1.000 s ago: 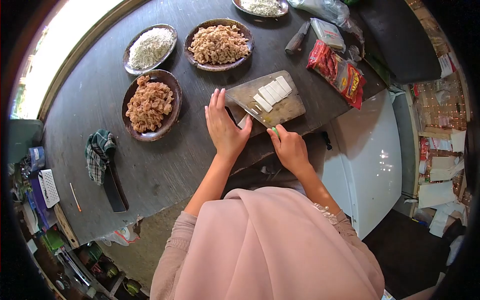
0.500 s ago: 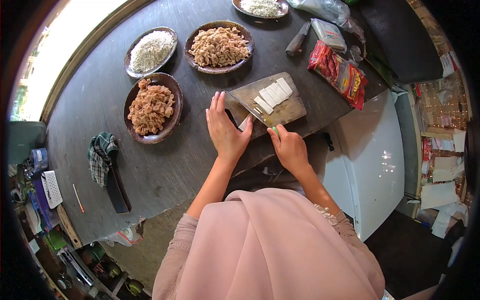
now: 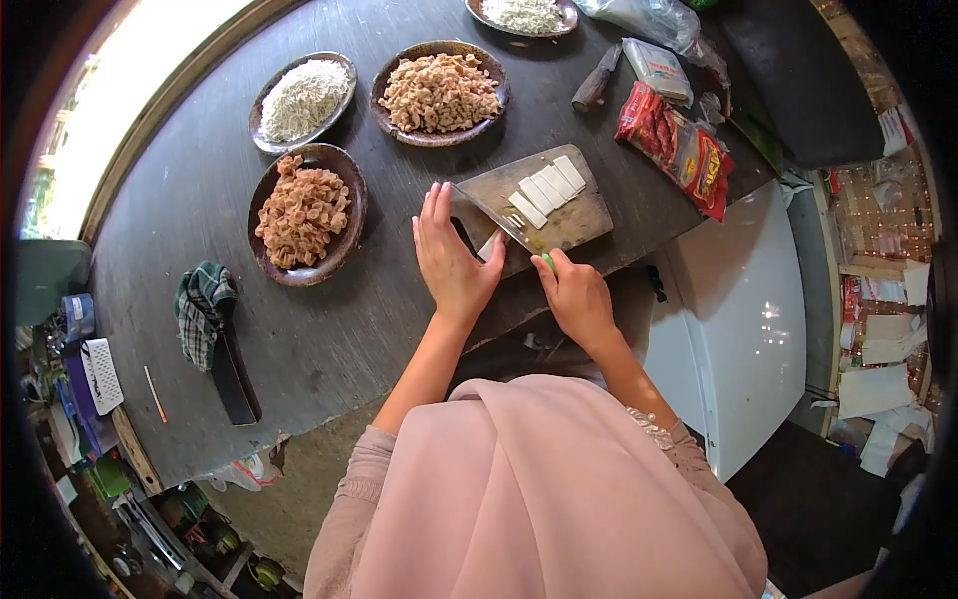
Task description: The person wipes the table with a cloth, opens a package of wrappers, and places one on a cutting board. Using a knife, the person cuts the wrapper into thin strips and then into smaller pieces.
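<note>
My right hand (image 3: 579, 299) is wrapped round the green handle of a knife (image 3: 489, 212), whose blade lies across the wooden cutting board (image 3: 591, 222). Beneath the blade's near side is a white piece (image 3: 489, 246), touched by the thumb of my left hand (image 3: 454, 262). The other fingers of that hand stretch out beside the blade's tip. Several flat white slices (image 3: 547, 187) rest in a row on the board, with thin cut strips (image 3: 516, 219) close to the blade.
Brown plates of chopped pieces (image 3: 439, 92) (image 3: 304, 215) and plates of white shreds (image 3: 302, 100) (image 3: 521, 14) stand beyond. A red packet (image 3: 674, 145), a dark-handled tool (image 3: 596, 80) and plastic bags are at right; a checked cloth (image 3: 203, 304) and black case (image 3: 236, 374) at left.
A few more thin strips seem to lie beside the blade. Both hands and the knife are almost where they were.
</note>
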Demonstrator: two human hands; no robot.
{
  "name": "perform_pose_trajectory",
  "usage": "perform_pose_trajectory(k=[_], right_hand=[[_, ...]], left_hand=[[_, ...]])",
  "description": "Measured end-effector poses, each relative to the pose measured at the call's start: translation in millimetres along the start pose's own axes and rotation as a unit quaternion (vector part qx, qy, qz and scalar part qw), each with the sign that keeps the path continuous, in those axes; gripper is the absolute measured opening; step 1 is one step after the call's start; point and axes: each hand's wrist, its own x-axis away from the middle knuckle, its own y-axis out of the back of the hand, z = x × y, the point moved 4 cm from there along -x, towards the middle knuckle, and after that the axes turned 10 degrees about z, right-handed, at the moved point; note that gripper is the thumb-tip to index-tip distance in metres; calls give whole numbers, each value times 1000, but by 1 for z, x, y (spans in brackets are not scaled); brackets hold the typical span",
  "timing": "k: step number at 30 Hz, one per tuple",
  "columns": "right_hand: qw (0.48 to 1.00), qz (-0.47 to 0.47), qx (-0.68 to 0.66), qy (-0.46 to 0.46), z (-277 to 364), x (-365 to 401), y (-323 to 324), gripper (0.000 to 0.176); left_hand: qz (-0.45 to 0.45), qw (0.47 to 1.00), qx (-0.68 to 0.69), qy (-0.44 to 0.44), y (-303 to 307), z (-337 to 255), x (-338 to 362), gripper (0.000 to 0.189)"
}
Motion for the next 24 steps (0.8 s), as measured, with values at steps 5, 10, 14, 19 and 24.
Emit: perform_pose_trajectory(k=[5,10,14,19,24], right_hand=[[1000,12,7,6,5,9,6,42],[999,5,31,-5,5,5,1,41],[1000,-6,18,6,4,7,1,41],[1000,10,12,-1,2,11,3,42],[1000,10,5,-8,0,5,-1,42]], left_hand=[[1,1000,6,3,1,0,0,91],[1,1000,1,1,2,0,0,92],[-7,1000,-21,-13,2,-2,0,96],[-3,1000,1,-2,1,0,0,92],[-2,1000,14,2,0,1,1,93]])
